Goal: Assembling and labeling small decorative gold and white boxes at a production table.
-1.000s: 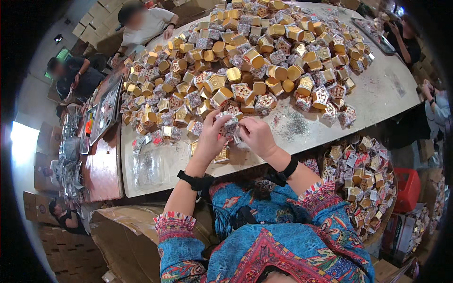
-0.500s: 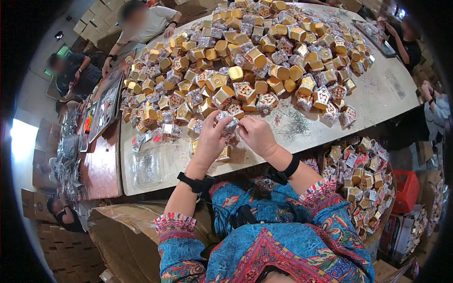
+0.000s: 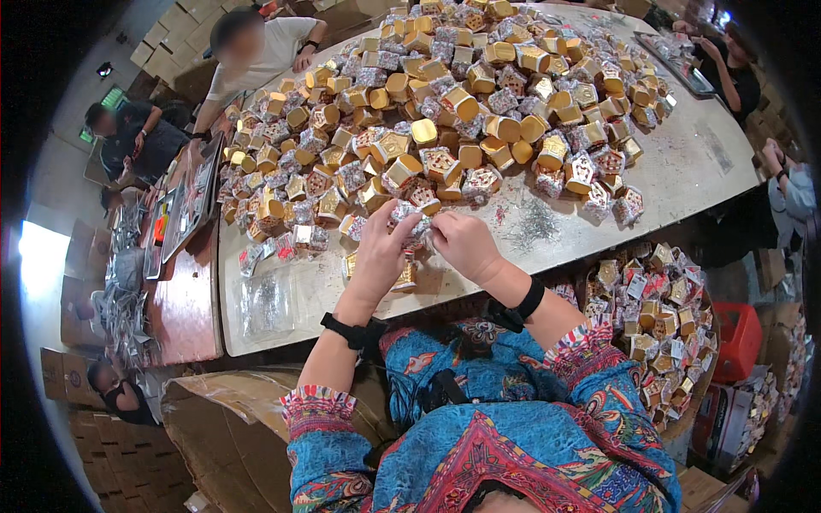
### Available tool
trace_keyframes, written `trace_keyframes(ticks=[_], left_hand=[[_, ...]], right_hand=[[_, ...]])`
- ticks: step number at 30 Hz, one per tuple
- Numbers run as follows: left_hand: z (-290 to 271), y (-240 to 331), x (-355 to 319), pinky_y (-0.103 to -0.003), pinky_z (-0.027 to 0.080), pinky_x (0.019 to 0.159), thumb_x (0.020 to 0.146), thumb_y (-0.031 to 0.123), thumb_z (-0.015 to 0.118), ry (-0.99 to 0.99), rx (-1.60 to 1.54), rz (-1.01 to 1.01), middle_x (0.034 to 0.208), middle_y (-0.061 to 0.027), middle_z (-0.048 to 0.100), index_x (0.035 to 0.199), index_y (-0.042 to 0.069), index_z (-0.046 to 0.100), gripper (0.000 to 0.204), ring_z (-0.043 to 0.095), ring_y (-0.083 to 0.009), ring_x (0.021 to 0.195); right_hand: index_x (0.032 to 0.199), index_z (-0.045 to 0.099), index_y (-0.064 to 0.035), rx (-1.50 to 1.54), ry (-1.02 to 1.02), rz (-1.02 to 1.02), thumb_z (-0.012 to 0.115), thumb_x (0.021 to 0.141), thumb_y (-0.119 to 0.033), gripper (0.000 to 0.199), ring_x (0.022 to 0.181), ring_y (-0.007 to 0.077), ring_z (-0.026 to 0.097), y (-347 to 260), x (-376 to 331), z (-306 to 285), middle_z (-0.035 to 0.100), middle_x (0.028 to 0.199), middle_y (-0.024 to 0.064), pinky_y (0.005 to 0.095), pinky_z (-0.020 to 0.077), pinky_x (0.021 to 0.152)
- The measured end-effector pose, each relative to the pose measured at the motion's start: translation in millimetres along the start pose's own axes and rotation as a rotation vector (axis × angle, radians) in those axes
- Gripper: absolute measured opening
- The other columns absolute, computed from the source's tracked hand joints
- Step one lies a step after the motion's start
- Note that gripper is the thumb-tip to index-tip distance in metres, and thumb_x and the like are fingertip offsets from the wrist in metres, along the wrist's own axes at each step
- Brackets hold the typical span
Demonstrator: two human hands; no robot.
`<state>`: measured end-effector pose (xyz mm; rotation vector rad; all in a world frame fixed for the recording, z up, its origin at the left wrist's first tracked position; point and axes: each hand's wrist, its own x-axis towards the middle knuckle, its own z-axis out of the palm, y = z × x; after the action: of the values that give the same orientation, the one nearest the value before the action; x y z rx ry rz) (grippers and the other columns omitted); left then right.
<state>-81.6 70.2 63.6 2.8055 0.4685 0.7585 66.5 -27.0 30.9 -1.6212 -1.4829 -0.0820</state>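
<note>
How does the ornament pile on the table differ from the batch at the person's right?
Place: the pile lies on the table; the batch sits off it, past the near edge.
Spread: the pile is wide; the batch is far more compact.
Tags: white tags stand out in the batch; few show in the pile.
Shared: both are jumbled, with gold and whitish pieces.

Heaped toward the far edge of the pale, smooth worktop, small gold-and-silver faceted pieces show glossy, metallic-looking bases and rough, glittery sides. A glossy clear plastic sheet lies by the near left corner; below the near edge stands a matt brown cardboard box.
</note>
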Motion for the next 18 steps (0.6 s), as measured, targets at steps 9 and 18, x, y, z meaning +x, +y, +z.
trace_keyframes(ticks=[9,18], left_hand=[[0,0,2,-0.045,0.039,0.093,0.065,-0.009,0.058,-0.002,0.078,0.095,0.125,-0.0192,0.044,0.117,0.014,0.056,0.057,0.047,-0.0384,0.111],[-2,1,-4,-0.045,0.04,0.092,0.066,-0.008,0.057,0.033,-0.046,-0.037,0.122,-0.0194,0.046,0.115,0.013,0.058,0.054,0.048,-0.0384,0.109]], right_hand=[[0.075,0.056,-0.0046,-0.07,-0.058,-0.004,0.062,0.073,-0.012,0.01,0.067,0.0308,0.06,-3,1,-4,0.057,0.071,0.0115,0.0396,0.0498,0.062],[0.088,0.064,0.0026,0.672,-0.195,0.406,0.064,0.077,-0.008,0.015,0.063,0.0195,0.062,7,7,-16,0.066,0.077,0.0115,0.0285,0.0507,0.058]])
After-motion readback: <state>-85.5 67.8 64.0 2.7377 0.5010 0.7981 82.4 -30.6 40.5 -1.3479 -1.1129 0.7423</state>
